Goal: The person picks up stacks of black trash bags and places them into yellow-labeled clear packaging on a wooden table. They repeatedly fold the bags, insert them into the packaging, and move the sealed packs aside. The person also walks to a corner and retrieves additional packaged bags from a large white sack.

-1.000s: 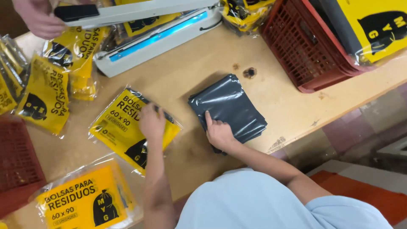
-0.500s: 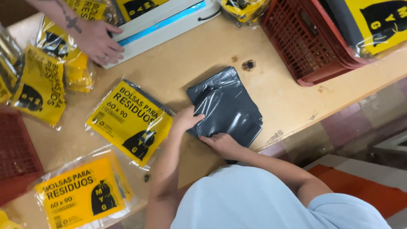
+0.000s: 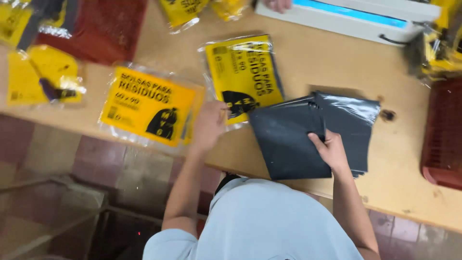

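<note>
I wear a pale blue-grey short-sleeved shirt, plain and unmarked. Both my forearms are bare; my left hand [image 3: 208, 126] and right hand [image 3: 331, 150] carry no gloves.

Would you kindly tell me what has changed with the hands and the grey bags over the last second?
The left hand left the grey bags and moved onto the yellow packet beside them. The right hand shifted from the stack's near edge to grip its top fold. The stack stayed on the wooden table, packets lying around it.
</note>
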